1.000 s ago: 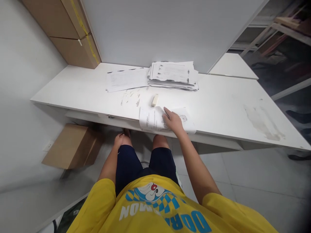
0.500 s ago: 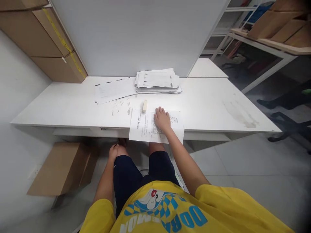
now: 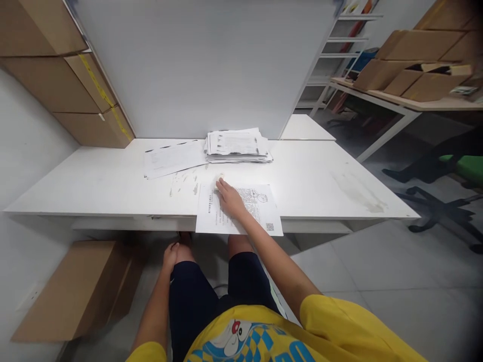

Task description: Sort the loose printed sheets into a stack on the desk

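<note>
My right hand [image 3: 231, 200] reaches over the printed sheet, its fingertips closed on a small cream block that looks like an eraser [image 3: 219, 178]. The fingers cover part of the block. Under the hand, the printed sheet [image 3: 256, 226] lies at the table's front edge and overhangs it a little. It bears text, a drawn oval and a square code. My left hand [image 3: 170, 255] rests on my left knee below the table, fingers curled; a thin dark line shows at them, too small to name.
A stack of papers [image 3: 236, 143] lies against the white panel [image 3: 204, 65], with loose sheets [image 3: 173, 158] to its left. The white table [image 3: 309, 186] has smudges. Cardboard boxes [image 3: 90, 120] stand back left; another box [image 3: 68, 286] is below. At right, a person's leg [image 3: 422, 158] shows.
My right hand has moved left from the middle of the sheet to the eraser and taken hold of it. My left hand stays on the knee. The view has tilted up slightly.
</note>
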`<state>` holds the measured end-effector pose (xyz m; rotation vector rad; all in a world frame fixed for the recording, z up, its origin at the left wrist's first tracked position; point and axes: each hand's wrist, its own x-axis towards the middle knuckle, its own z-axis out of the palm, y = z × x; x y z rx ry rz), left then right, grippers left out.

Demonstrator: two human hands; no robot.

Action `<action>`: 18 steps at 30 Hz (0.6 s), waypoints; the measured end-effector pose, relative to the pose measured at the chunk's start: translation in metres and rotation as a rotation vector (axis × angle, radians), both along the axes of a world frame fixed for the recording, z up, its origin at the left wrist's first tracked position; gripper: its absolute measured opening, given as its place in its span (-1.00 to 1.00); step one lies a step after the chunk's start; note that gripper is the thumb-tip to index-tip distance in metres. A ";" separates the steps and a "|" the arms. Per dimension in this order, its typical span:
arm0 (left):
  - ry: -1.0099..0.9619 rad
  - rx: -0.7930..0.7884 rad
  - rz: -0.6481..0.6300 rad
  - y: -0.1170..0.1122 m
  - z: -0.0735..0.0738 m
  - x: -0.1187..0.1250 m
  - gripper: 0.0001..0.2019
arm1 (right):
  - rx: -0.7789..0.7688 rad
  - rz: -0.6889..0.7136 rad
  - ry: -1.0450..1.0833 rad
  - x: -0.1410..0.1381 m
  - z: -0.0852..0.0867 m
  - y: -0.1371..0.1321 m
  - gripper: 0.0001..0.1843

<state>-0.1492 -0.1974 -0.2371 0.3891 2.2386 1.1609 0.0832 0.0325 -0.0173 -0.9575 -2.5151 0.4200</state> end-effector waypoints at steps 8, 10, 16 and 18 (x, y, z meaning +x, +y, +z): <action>-0.001 -0.022 -0.004 0.002 -0.011 -0.006 -0.72 | 0.056 -0.011 -0.165 0.002 0.007 0.000 -0.33; 0.006 -0.031 -0.017 0.004 -0.013 -0.007 -0.70 | 0.063 0.005 -0.237 0.002 0.012 0.000 -0.29; 0.024 -0.041 -0.045 0.004 -0.009 -0.006 -0.65 | 0.082 0.052 -0.359 0.002 0.023 0.002 -0.23; 0.035 -0.032 -0.046 0.003 -0.006 -0.005 -0.67 | 0.094 0.043 -0.358 0.001 0.025 0.002 -0.22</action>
